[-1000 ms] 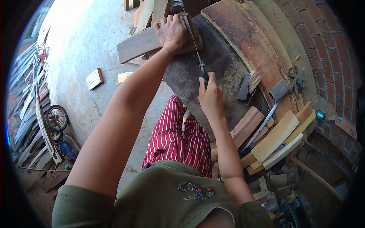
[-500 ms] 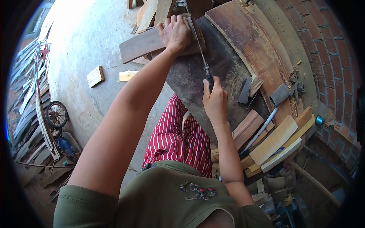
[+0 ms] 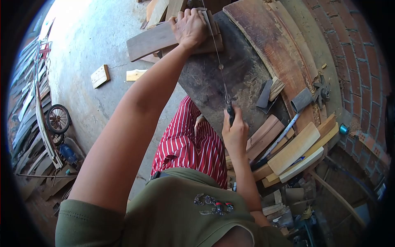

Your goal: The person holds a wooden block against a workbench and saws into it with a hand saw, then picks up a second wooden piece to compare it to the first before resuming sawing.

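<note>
My right hand (image 3: 235, 131) is closed around the dark handle of a handsaw (image 3: 224, 84). Its thin blade, seen nearly edge-on, runs away from me past the right end of a brown wooden board (image 3: 150, 41). Pressing down on that board is my left hand (image 3: 189, 28), with its fingers curled over the far edge. Beneath it lies another piece of wood (image 3: 214, 44) on the dark work surface (image 3: 205, 78). Whether the blade's teeth are inside the wood cannot be made out.
A large curved plank (image 3: 263, 41) lies to the right, with a grey tube (image 3: 301, 100) on it. Several cut boards (image 3: 294, 148) are piled nearer me. A pale wood block (image 3: 100, 76) rests on the concrete floor. A brick wall (image 3: 354, 53) stands at the right.
My right hand has drawn the saw back towards my body, and the blade has slid with it. My left hand stays on the board.
</note>
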Demonstrator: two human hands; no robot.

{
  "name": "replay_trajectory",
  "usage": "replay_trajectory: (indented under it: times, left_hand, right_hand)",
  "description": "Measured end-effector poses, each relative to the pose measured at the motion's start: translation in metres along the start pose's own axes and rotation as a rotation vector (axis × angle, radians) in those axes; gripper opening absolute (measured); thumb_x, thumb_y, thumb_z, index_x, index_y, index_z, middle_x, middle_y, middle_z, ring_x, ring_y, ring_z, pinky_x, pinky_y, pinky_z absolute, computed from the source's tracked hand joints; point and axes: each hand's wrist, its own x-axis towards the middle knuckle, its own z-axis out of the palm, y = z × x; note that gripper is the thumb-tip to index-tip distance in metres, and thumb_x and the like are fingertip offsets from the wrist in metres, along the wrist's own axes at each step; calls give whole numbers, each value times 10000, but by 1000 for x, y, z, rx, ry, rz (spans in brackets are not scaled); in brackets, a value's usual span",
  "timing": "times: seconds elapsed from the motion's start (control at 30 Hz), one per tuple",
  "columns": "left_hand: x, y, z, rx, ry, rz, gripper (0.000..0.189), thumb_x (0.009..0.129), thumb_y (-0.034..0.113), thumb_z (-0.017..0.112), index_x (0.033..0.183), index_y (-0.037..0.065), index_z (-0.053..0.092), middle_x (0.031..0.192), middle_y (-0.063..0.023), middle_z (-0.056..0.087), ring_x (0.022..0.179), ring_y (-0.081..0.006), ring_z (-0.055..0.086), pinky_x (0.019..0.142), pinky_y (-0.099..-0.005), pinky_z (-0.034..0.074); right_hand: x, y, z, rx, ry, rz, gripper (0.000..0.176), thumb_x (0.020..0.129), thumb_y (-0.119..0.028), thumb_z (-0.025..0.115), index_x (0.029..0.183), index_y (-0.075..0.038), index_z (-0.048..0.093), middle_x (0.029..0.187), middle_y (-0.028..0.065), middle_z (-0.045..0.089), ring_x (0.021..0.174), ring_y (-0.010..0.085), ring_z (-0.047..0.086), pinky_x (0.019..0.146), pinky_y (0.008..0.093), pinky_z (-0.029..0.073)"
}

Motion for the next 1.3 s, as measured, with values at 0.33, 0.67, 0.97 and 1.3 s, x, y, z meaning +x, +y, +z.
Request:
replay_trajectory:
  times: [0.33, 0.67, 0.97, 1.3]
  left_hand:
    - [0, -4, 1, 25, 0, -2, 396, 1028, 350, 357, 1118, 102, 653, 1175, -95, 664, 1170, -271, 572, 1026, -478, 321]
    - [2, -4, 1, 25, 35, 12, 366, 1014, 331, 384, 1096, 97, 653, 1130, -95, 666, 1140, -267, 578, 1028, -484, 318]
    - [0, -3, 3, -33, 74, 24, 327, 998, 309, 416, 1056, 96, 656, 1095, -88, 663, 1109, -255, 581, 1036, -495, 307]
    - [3, -2, -1, -14, 9, 20, 386, 1029, 347, 361, 1102, 109, 657, 1148, -96, 669, 1147, -276, 580, 1022, -464, 324]
  right_hand:
    - [91, -23, 14, 52, -16, -35, 228, 990, -172, 570, 1128, 10, 570, 831, 258, 693, 791, 445, 691, 611, 480, 542]
    - [92, -20, 19, 17, 1, -96, 224, 1013, -194, 540, 1090, 13, 577, 790, 253, 679, 741, 444, 681, 586, 486, 523]
    - [2, -13, -19, 59, -62, 50, 220, 999, -186, 565, 1112, 2, 584, 852, 256, 700, 786, 439, 697, 607, 467, 549]
    - [-2, 0, -3, 1, -29, 1, 252, 982, -151, 585, 1183, -1, 567, 876, 243, 708, 817, 410, 715, 627, 466, 567]
